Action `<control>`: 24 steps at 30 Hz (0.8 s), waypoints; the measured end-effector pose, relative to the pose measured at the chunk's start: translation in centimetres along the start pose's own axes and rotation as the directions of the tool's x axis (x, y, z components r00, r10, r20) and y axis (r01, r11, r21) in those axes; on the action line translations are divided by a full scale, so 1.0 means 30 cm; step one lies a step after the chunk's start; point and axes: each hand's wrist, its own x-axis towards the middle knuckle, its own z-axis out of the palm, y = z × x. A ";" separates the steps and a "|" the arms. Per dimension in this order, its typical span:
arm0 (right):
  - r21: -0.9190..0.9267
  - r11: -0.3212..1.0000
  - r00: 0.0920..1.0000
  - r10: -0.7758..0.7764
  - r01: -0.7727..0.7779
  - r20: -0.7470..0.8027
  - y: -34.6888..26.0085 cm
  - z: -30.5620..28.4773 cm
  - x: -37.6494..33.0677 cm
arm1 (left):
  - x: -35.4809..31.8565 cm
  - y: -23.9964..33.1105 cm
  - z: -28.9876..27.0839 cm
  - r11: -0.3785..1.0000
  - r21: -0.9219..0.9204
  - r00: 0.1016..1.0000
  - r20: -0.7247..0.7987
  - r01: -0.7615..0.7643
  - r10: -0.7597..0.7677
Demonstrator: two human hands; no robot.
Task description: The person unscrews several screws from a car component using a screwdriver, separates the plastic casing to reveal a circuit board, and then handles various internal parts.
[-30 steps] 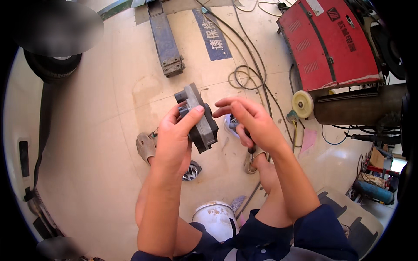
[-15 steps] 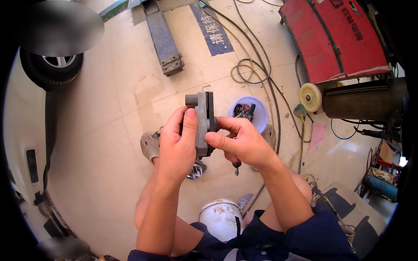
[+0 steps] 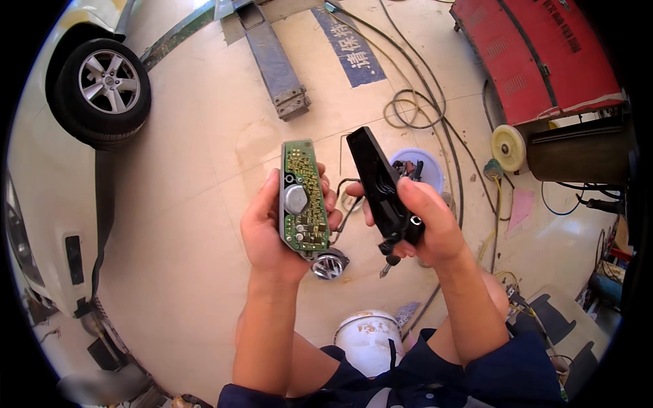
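Observation:
My left hand (image 3: pixel 264 234) holds a grey housing half with a green circuit board (image 3: pixel 313 197) facing up. A round silver component sits on the board. In my right hand (image 3: pixel 435 228) is a black plastic cover (image 3: pixel 374 180), its hollow side showing, tilted and apart from the board. A screwdriver (image 3: pixel 386 269) is tucked in the same hand, its metal tip pointing down; the grip is mostly hidden. Below the board shows a round chrome-faced part (image 3: pixel 329 265); I cannot tell what it rests on. A dark bent cable (image 3: pixel 345 221) shows between the two hands.
A pale lavender bowl (image 3: pixel 435 173) of tools stands beyond my right hand. Near my knees is a white bucket (image 3: pixel 367 336). Hoses (image 3: pixel 445 136) run across the floor. A red cabinet (image 3: pixel 537 61) stands at right, a car wheel (image 3: pixel 109 85) at left, a blue metal beam (image 3: pixel 272 61) ahead.
The housing and its black cover, together before, are now separated. My right hand has moved right with the cover, and the circuit board is exposed in my left hand.

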 end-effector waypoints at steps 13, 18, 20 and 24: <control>0.161 0.986 0.976 -0.075 0.042 0.202 0.011 0.006 -0.037 | 0.011 -0.035 0.018 0.992 -0.042 0.989 0.094 0.119 -0.114; 0.168 0.984 0.977 -0.090 0.058 0.191 0.009 0.004 -0.029 | 0.018 -0.044 0.021 0.996 0.025 0.991 0.099 0.089 -0.091; 0.189 0.980 0.978 -0.101 0.066 0.180 0.015 -0.002 -0.026 | 0.017 -0.048 0.025 0.996 0.040 0.992 0.100 0.074 -0.078; 0.189 0.978 0.985 -0.118 0.092 0.129 0.035 -0.009 -0.022 | 0.019 -0.053 0.033 0.996 0.050 0.994 0.074 0.078 -0.082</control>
